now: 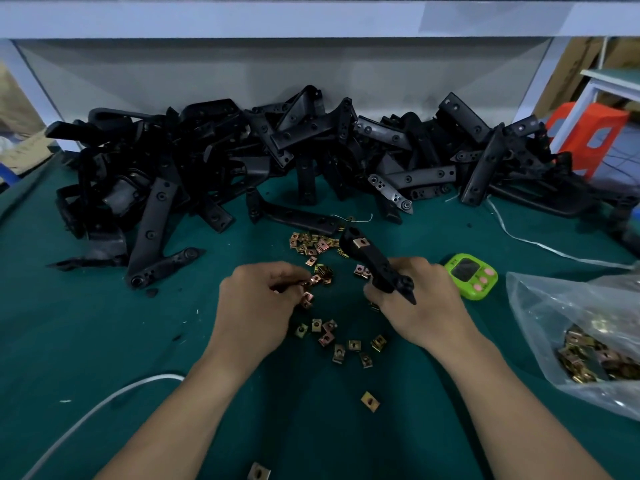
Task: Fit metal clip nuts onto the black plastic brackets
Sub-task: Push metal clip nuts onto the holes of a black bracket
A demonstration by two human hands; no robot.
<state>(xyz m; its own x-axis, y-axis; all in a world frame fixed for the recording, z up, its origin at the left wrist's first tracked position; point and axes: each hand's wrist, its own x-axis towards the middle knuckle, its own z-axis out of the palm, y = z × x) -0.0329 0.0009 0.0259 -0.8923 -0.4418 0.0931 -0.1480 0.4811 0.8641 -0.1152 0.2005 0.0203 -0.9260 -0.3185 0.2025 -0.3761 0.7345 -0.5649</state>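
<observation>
**Clip-nut fitting, mid-cycle.** The right hand [422, 303] grips one black bracket [375, 261] by its near end, fingers curled round it. The bracket's free end points to about 11 o'clock above the table [104, 341]. One fitted clip nut [362, 241] sits on that far end.

The left hand [254, 303], at 9 o'clock of the right, pinches a fresh clip nut [314, 279] between thumb and fingertips. It does so just above the loose clip nuts [341, 344] scattered between the two hands. The pinched nut and the bracket are near but apart.

The step in hand appears to be the pick-up of a second nut for the same bracket. The next move calls for three things:
- turning the nut so its open mouth faces the bracket edge;
- lining its hole up with a mounting hole;
- pushing it on squarely.

Which hole remains free cannot be told.

At 12 o'clock lies the pile of brackets [311, 143]. At 3 o'clock stand a green timer [471, 277] and a bag [540, 306] of further nuts.
</observation>
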